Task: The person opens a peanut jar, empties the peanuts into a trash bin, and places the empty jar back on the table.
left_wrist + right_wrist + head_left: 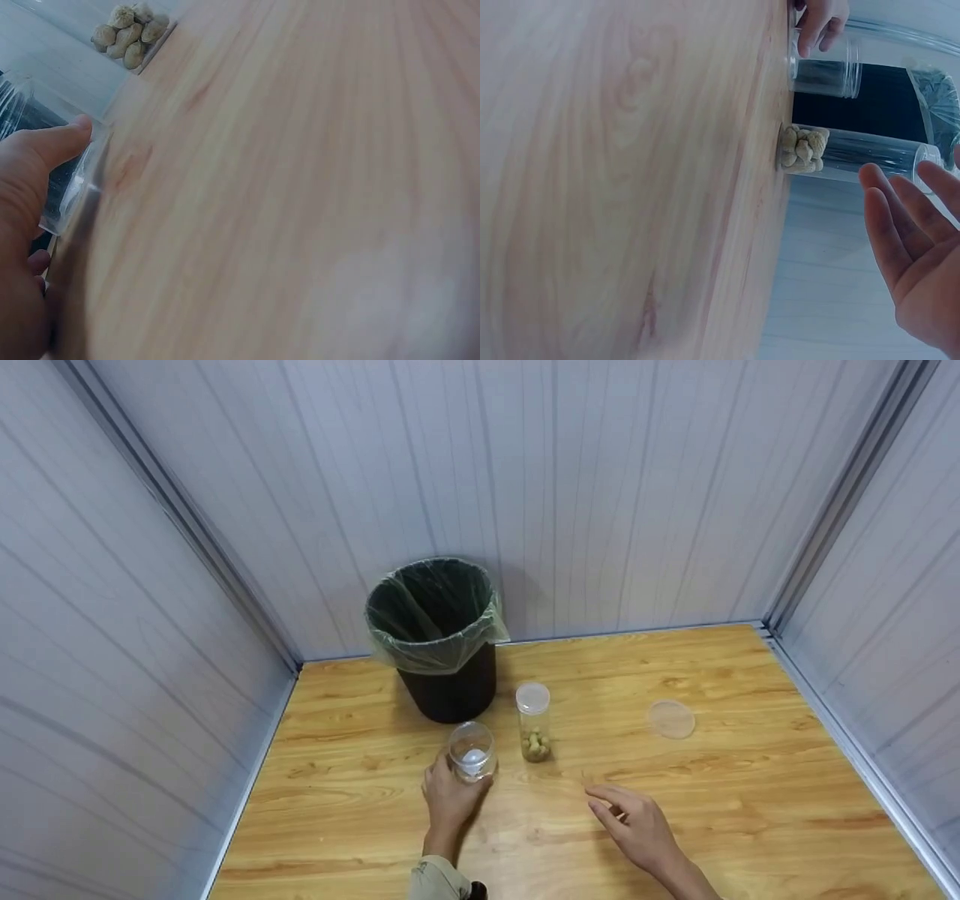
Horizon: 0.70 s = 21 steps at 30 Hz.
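Observation:
My left hand grips a short clear plastic jar low on its side, fingers and thumb round it. The jar stands upright, its top uncovered. In the left wrist view the thumb lies along the wall of this jar. Just right of it stands a taller clear jar, capped, with several pale tan lumps at its bottom. My right hand hovers over the table, right of the tall jar and nearer to me. Its fingers are loosely bent and hold nothing.
A black bin lined with a thin translucent bag stands behind the jars, close to the back wall. A round clear lid lies flat on the wooden table to the right. Panelled walls enclose the table.

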Each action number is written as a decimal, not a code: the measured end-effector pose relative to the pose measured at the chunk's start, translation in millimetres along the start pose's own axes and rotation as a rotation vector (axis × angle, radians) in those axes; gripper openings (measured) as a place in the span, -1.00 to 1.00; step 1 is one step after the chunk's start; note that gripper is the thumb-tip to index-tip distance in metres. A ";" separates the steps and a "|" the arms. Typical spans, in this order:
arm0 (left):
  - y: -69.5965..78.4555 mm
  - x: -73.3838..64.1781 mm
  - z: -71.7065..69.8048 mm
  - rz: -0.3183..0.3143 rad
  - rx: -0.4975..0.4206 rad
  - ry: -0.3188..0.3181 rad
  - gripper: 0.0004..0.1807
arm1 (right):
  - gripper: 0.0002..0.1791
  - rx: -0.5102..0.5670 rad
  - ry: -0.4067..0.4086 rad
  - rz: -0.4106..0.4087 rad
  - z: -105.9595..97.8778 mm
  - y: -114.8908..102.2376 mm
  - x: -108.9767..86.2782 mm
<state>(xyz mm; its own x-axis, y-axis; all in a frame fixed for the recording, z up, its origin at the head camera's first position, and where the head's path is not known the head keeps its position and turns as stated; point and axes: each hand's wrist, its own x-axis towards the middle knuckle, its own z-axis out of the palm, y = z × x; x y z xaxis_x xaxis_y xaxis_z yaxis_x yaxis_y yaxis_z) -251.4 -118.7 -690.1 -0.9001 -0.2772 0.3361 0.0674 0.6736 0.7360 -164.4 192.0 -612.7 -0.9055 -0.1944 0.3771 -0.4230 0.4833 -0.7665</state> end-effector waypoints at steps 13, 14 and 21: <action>15.5 -34.5 -55.6 0.013 0.181 -0.246 -0.07 | -0.79 -0.112 0.071 -0.044 2.5 -15.8 22.4; 17.8 -38.8 -62.2 0.003 0.208 -0.271 -0.12 | -0.79 -0.134 0.086 -0.058 1.0 -19.6 29.5; 33.5 -61.7 -88.4 -0.030 0.183 -0.370 -0.33 | -0.53 -0.342 0.020 -0.040 -19.4 -57.9 96.7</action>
<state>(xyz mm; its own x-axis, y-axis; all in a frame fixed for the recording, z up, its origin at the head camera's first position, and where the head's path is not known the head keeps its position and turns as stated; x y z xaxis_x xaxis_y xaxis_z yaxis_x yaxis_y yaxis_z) -155.6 -139.6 -634.2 -0.9968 -0.0561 0.0575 -0.0090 0.7892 0.6141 -226.8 161.8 -521.7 -0.8861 -0.2041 0.4161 -0.4195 0.7347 -0.5332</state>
